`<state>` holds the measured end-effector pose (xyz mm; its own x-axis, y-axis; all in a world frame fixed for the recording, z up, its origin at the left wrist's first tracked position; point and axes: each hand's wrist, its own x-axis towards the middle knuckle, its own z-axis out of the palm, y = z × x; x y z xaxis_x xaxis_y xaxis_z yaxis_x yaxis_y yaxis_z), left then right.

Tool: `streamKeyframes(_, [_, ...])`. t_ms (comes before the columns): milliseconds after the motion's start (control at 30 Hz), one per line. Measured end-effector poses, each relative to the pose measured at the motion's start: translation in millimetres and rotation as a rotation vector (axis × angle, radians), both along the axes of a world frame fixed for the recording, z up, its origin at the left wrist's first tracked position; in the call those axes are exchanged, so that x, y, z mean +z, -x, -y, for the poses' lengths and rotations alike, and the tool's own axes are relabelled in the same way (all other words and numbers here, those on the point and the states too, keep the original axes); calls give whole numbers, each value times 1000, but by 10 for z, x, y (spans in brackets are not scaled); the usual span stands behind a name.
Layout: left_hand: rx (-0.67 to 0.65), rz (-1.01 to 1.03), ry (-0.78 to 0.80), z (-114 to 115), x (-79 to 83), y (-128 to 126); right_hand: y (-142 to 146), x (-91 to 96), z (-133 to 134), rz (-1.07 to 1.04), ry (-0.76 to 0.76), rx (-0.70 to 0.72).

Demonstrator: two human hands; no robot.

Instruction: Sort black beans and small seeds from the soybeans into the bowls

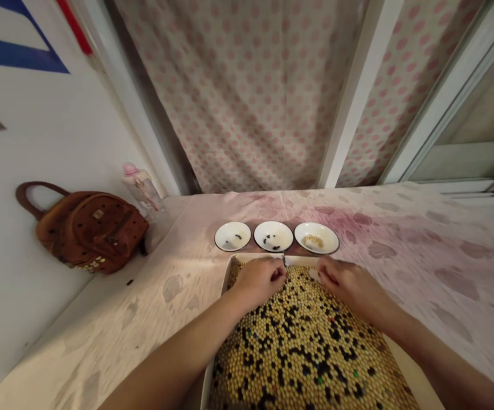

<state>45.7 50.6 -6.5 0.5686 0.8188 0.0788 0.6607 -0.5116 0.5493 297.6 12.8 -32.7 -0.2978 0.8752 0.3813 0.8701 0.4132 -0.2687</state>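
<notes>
A white tray [227, 275] lies in front of me, heaped with yellow and black beans [302, 347] and a few coloured ones. My left hand [258, 280] rests on the beans at the tray's far end, fingers curled and pinched together. My right hand [349, 285] sits beside it on the beans, fingers also curled down. What either pinch holds is hidden. Beyond the tray stand three small white bowls: the left bowl [232, 236] and middle bowl [273, 236] hold a few dark beans, the right bowl [317, 237] holds pale ones.
The table [421, 267] wears a pale cloth with faded pink blotches. A brown backpack [88, 228] leans against the white wall at left, with a pink-capped bottle [142, 185] beside it. A spotted curtain [255, 91] hangs behind the table.
</notes>
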Motion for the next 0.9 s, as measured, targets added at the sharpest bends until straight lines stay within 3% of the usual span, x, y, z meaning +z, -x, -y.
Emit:
streamKeyframes(267, [-34, 8, 40, -10, 3, 18, -160, 27, -263, -147, -39, -333])
streamKeyframes(667, [-25, -20, 46, -10, 28, 10, -185, -10, -365, -184, 17, -323])
streamKeyframes(900, [-33, -18, 38, -21, 6, 20, -185, -14, -339, -181, -37, -296])
